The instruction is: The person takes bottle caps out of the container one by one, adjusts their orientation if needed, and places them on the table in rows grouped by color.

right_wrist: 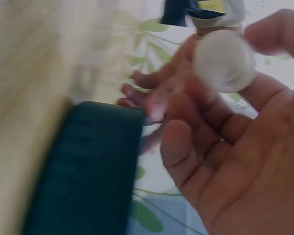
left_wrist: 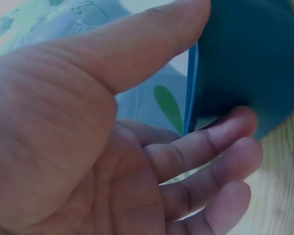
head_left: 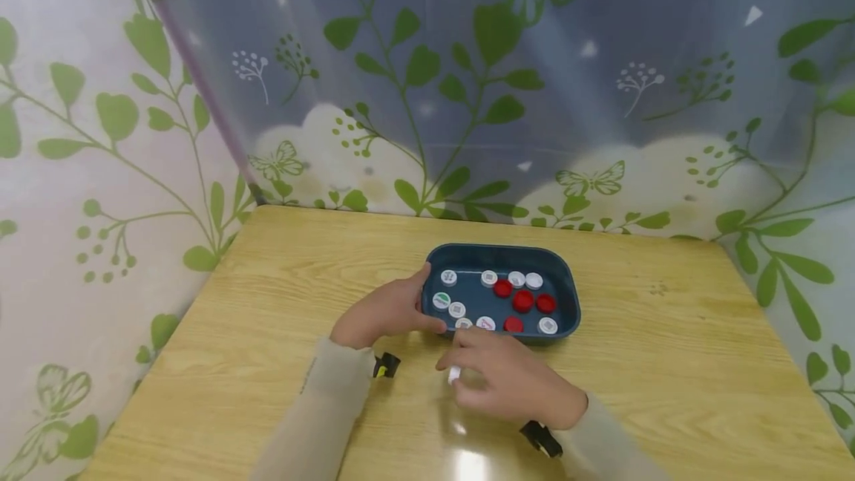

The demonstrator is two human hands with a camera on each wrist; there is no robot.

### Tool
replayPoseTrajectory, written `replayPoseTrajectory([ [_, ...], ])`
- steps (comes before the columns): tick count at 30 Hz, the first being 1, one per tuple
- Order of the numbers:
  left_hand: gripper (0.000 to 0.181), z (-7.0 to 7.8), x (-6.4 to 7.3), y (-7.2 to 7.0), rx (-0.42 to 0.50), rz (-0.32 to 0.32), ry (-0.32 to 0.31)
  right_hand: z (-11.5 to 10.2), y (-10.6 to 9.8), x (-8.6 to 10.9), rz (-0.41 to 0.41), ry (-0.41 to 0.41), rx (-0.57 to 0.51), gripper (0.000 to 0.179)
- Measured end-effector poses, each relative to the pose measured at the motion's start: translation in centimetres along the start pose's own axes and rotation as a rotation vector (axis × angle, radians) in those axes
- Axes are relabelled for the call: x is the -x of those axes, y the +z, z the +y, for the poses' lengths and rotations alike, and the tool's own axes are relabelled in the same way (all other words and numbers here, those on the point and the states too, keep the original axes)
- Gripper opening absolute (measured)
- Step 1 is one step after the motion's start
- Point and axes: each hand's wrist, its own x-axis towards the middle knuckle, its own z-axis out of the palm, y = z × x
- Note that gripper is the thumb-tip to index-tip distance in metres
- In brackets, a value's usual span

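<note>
A dark blue oval-cornered tray stands on the table, with several white bottle caps and several red bottle caps lying flat in it. At the tray's left end, my left hand holds the wall between thumb and fingers; the left wrist view shows the thumb at the rim. Just outside the tray's front wall, my right hand pinches a white bottle cap between thumb and fingers, above the table. Only the cap's edge shows in the head view.
The wooden table extends to both sides of the tray. Behind it hangs a leaf-patterned curtain, with another patterned sheet along the left side. Black wrist mounts sit at both cuffs.
</note>
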Motion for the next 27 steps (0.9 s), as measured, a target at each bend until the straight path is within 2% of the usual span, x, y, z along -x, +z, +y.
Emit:
replayPoseTrajectory([
  [4,0.107,-0.1,-0.1,0.5,0.044,-0.012,0.035,0.8,1.7,-0.1,-0.073,0.084,-0.001,0.018],
  [10,0.11,0.1,-0.3,0.8,0.053,0.001,0.032,1.7,3.0,-0.5,-0.138,0.128,-0.036,0.02],
  [19,0.115,0.1,-0.2,0.5,0.096,-0.001,-0.004,2.3,3.7,-0.8,-0.146,0.151,0.008,0.019],
  [23,0.114,0.2,-0.2,0.5,0.085,0.004,0.003,2.4,3.7,-0.8,-0.143,0.165,0.02,0.019],
  [27,0.113,0.2,-0.4,0.5,0.053,0.013,-0.01,2.5,3.7,-0.8,-0.134,0.141,0.019,0.012],
])
